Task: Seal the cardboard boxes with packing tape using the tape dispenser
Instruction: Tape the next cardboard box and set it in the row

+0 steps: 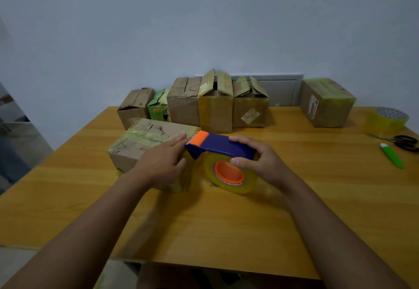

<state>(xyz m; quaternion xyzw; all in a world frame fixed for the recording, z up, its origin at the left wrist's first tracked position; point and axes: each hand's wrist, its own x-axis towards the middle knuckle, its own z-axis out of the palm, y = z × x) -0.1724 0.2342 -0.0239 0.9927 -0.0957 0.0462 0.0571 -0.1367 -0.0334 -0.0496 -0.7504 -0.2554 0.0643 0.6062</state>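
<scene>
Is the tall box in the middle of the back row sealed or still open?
Open: the tall box has its top flaps standing up with a dark gap between them.

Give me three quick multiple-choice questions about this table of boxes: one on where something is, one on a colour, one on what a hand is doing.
1. Where do the black-handled scissors lie on the wooden table?
A. far right
B. far left
C. on a box

2. What colour is the body of the plastic tape dispenser?
A. green
B. blue
C. white

3. What is the right hand doing?
A. lying flat on the table
B. holding scissors
C. gripping the dispenser

Answers: 1 A, they lie near the right edge beside the green utility knife. 2 B, a dark blue body with an orange tip. 3 C, its fingers curl over the dispenser's top, thumb by the tape roll.
</scene>
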